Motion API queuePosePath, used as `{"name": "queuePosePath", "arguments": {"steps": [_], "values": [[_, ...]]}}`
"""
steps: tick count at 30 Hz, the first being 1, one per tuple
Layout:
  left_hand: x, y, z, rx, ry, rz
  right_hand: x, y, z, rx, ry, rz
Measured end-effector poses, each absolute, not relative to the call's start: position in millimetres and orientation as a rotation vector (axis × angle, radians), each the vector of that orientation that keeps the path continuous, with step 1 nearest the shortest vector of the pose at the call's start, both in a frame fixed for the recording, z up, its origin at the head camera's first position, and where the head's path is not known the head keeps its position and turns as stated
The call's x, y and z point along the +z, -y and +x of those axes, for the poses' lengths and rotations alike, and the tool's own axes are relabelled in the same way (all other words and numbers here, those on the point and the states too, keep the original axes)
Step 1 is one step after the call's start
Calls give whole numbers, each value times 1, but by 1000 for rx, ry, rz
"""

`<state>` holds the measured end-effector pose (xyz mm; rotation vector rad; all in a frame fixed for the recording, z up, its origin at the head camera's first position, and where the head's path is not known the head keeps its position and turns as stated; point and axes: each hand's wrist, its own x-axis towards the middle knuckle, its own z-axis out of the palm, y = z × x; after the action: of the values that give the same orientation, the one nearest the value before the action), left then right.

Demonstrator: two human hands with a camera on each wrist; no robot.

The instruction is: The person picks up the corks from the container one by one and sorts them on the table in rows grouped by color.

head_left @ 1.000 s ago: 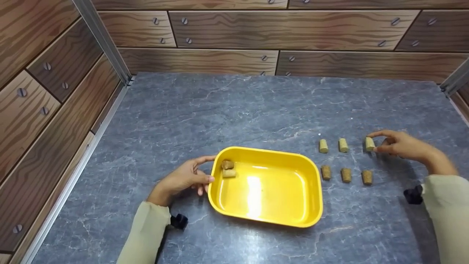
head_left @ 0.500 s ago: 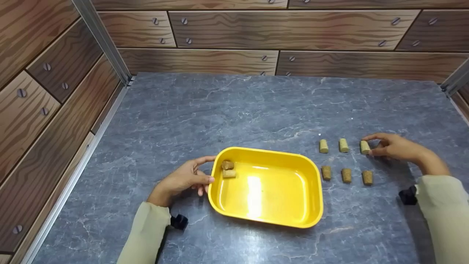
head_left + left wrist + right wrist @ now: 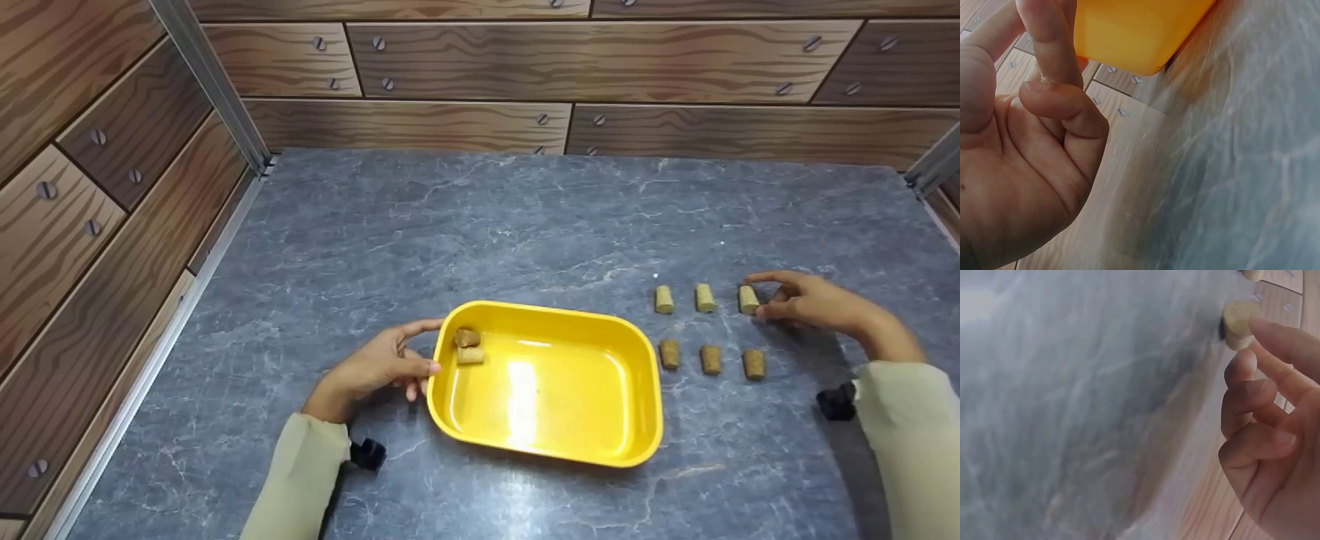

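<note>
My left hand (image 3: pixel 373 365) holds the left end of a yellow plastic tray (image 3: pixel 574 401), thumb at the rim and index finger along its corner. Inside the tray, against that end, lie a dark brown cork (image 3: pixel 466 337) and a paler cork (image 3: pixel 471 355). Over on the right, thumb and index finger of my right hand (image 3: pixel 814 302) pinch a pale tapered cork (image 3: pixel 748 300) standing on the table. The right wrist view shows that cork (image 3: pixel 1239 323) between the fingertips, the other fingers curled below it.
Left of the pinched cork, two more pale corks (image 3: pixel 704 298) stand in the same row. Nearer the front is a row of darker corks (image 3: pixel 710 360), close to the tray's right end. Wood-patterned panels (image 3: pixel 450 60) wall the grey marbled table (image 3: pixel 465 210).
My right hand has shifted slightly left and toward me with the pale cork, then stayed almost still. The left hand and the tray have kept their place.
</note>
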<state>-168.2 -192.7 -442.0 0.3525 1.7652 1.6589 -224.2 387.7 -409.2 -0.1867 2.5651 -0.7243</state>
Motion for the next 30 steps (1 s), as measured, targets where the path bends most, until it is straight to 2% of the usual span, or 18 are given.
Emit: {"name": "queuePosePath", "arguments": {"steps": [9,17,30], "values": [[-443,192,-169,1667,-1752,365,-379,-372,-202,-931,-2771,-197],[-445,192,-169,1664,-1755,347,-361,-321,-185,-1360,-2645,-147],[-445,192,-168,1685,-1748,347,-337,-234,-175,-1306,-2579,-388]]}}
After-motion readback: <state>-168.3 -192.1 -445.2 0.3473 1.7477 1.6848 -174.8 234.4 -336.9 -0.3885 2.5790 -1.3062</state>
